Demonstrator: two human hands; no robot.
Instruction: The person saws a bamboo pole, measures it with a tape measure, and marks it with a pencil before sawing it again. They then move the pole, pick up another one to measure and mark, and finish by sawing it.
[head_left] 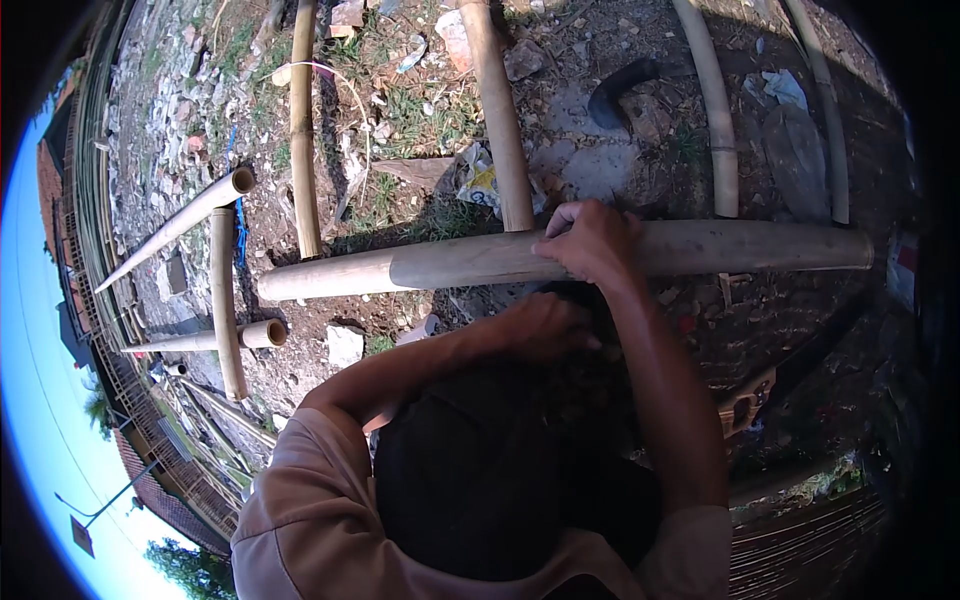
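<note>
A long, thick bamboo pole (460,262) lies crosswise in front of me, its left part paler than the rest. My right hand (592,240) is at the middle of this pole, with bent fingers and the thumb drawn together against its upper side; whatever they pinch is too small to tell. Just below the pole, in shadow, my left hand (550,325) is closed with curled fingers, and what it holds is hidden. A dark cap (470,470) covers the area below my hands.
Several thinner bamboo poles, one of them upper centre (497,120), run up from the thick pole. Cut bamboo pieces (225,300) cross at the left. Stones, a plastic wrapper (480,180) and a dark curved pipe (610,95) lie on the ground.
</note>
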